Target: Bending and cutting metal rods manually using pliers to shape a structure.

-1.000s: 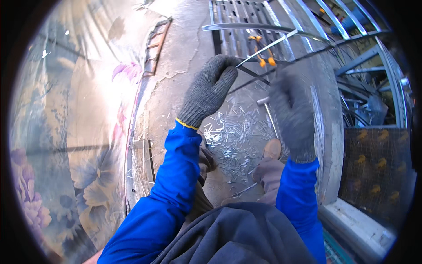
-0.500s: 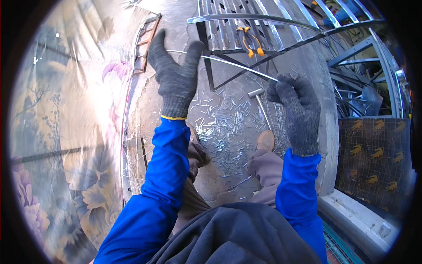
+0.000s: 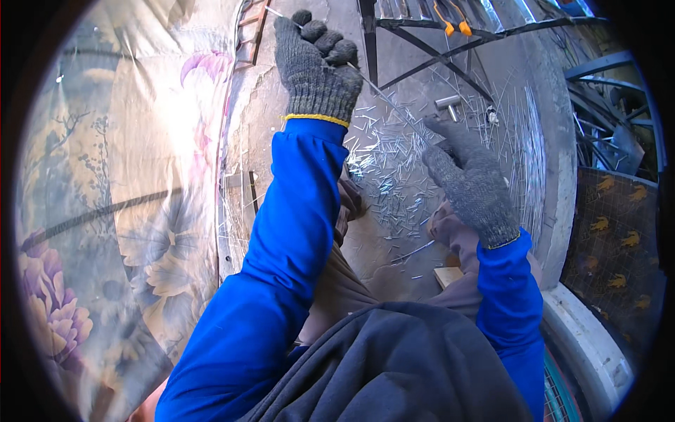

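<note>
My left hand [image 3: 320,63], in a dark grey knit glove with a yellow cuff edge, is closed around a thin metal rod [image 3: 380,91]. One end of that rod pokes out past the thumb; the other slants down toward my right hand [image 3: 471,176]. The right glove has its thumb and fingers stretched out and apart, with the rod reaching the gap between them; whether it touches is too fine to tell. Just beyond those fingers lies a hammer [image 3: 446,103] on the floor, its handle partly hidden. Orange-handled pliers [image 3: 453,28] rest on the metal frame ahead.
Short cut metal pieces [image 3: 394,183] litter the floor between my feet. Long thin rods [image 3: 531,162] lie along the right. A black-legged metal frame [image 3: 436,53] stands ahead. Flower-patterned cloth [image 3: 140,211] covers the left side, and metal framework [image 3: 605,105] sits at far right.
My left hand went from spread open to closed around the rod. My right hand has loosened from its closed grip and moved lower. The view has shifted, bringing the frame nearer the top edge.
</note>
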Demonstrator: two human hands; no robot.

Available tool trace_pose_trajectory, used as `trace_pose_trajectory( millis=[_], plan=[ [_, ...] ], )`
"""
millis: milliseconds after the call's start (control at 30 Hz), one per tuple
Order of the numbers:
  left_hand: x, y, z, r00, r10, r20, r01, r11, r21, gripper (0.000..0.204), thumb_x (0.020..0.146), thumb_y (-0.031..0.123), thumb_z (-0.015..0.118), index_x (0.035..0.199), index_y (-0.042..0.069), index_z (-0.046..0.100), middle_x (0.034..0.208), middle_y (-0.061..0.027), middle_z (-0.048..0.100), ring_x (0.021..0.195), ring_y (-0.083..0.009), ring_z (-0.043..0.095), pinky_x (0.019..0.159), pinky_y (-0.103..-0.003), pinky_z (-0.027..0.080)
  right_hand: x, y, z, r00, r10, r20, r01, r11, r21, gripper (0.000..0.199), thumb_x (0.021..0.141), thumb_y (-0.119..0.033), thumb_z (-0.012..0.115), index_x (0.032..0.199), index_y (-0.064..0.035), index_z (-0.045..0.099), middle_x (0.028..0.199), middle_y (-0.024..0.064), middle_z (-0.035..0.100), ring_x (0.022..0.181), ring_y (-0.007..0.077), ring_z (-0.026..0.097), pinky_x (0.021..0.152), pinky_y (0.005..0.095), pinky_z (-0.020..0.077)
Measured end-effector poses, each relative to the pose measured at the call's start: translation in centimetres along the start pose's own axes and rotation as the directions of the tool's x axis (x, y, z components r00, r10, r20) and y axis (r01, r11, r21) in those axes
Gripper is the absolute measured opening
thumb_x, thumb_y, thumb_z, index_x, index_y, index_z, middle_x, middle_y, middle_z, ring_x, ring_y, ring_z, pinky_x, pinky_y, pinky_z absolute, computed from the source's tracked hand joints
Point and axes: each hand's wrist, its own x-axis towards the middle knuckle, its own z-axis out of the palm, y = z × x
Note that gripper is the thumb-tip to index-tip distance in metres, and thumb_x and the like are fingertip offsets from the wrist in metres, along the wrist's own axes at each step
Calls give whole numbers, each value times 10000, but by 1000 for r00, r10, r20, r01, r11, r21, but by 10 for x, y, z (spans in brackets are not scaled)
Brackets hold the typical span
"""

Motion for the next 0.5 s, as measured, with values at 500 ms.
trace_pose_trajectory(
  millis=[500],
  plan=[
    [-35, -16, 24, 993, 92, -71, -80, 984, 160, 285, 1043, 357, 576, 836, 166, 530, 610, 83, 347, 467, -64, 305, 393, -226, 252, -2, -7, 43, 946, 166, -277, -155, 986, 64, 402, 1019, -379, 658, 955, 8, 748, 717, 114, 660, 651, 166, 592, 632, 369, 475]
  ],
)
